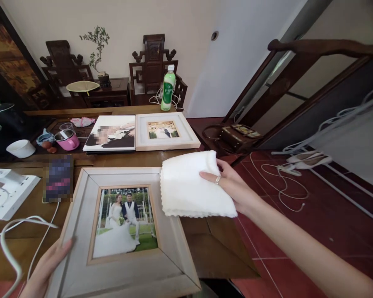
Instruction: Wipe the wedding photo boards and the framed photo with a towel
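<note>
A whitish picture frame (127, 273) with a photo of a couple on a swing is tilted up toward me at the front edge of the table. My left hand (51, 263) grips its lower left side, thumb on the front and the other fingers hidden behind. My right hand (228, 180), wearing a ring, pinches a folded white cloth (192, 186) with a scalloped edge. The cloth hangs over the frame's upper right corner; whether it touches the frame I cannot tell.
Behind lie another white picture frame (167, 142) and a photo panel (111, 134), with a green bottle (168, 89) beyond. At left are a pink cup (66, 140), a white bowl (20, 148), a phone-like item (58, 178) and a power strip (12, 198) with cables. A wooden chair (279, 82) stands right.
</note>
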`<state>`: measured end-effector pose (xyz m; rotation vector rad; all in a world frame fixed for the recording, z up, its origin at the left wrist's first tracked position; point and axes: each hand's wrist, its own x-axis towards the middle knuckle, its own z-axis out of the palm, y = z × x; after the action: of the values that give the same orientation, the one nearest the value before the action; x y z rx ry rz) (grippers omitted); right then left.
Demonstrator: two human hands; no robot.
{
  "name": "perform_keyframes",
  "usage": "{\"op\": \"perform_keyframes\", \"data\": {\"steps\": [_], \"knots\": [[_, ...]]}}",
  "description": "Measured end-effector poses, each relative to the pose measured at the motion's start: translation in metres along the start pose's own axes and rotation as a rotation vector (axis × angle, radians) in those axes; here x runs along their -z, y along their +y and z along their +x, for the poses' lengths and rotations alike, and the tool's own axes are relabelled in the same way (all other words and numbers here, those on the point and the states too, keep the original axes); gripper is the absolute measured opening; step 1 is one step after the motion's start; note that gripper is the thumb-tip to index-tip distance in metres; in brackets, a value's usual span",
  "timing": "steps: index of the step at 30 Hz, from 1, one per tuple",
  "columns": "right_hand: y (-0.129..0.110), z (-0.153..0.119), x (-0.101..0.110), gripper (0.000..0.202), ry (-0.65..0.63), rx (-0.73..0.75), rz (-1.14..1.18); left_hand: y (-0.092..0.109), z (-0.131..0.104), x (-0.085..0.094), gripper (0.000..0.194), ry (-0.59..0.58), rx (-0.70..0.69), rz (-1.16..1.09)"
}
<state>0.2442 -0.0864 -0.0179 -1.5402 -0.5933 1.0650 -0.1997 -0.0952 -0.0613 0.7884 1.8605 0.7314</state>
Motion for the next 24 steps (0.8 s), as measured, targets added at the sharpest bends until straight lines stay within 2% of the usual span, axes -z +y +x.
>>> {"op": "perform_keyframes", "data": {"steps": [2, 4, 7, 9, 11, 13, 16, 18, 19, 21, 24], "knots": [[0.007, 0.004, 0.004, 0.091, 0.081, 0.05, -0.034, 0.014, 0.0, -0.013, 0.077, -0.009, 0.015, -0.072], [0.007, 0.005, 0.009, 0.089, 0.069, 0.062, -0.063, 0.025, -0.005, -0.022, 0.082, -0.039, 0.035, -0.084], [0.0, 0.003, 0.015, 0.073, -0.085, -0.013, -0.09, 0.037, -0.015, -0.027, 0.09, -0.093, 0.042, -0.122], [-0.008, 0.003, 0.017, 0.077, -0.242, -0.051, -0.134, 0.043, -0.02, -0.028, 0.093, -0.126, 0.047, -0.113], [-0.018, 0.005, 0.019, 0.084, -0.361, -0.013, -0.227, 0.046, -0.024, -0.026, 0.094, -0.155, 0.047, -0.08], [-0.03, 0.005, 0.023, 0.079, -0.332, 0.197, -0.388, 0.048, -0.027, -0.023, 0.086, -0.17, 0.058, -0.036], [-0.045, -0.006, 0.026, 0.044, -0.071, 0.744, -0.742, 0.051, -0.031, -0.02, 0.065, -0.218, 0.058, 0.083], [-0.046, -0.02, 0.023, 0.024, 0.021, 1.08, -0.943, 0.054, -0.031, -0.022, 0.061, -0.301, -0.016, 0.2], [-0.042, -0.028, 0.018, 0.025, 0.009, 1.203, -1.01, 0.057, -0.031, -0.025, 0.062, -0.36, -0.076, 0.257], [-0.025, -0.04, 0.005, 0.03, -0.088, 1.35, -1.106, 0.062, -0.03, -0.034, 0.063, -0.471, -0.202, 0.331], [0.01, -0.046, -0.019, 0.027, -0.304, 1.404, -1.265, 0.069, -0.028, -0.047, 0.061, -0.524, -0.306, 0.401]]}}
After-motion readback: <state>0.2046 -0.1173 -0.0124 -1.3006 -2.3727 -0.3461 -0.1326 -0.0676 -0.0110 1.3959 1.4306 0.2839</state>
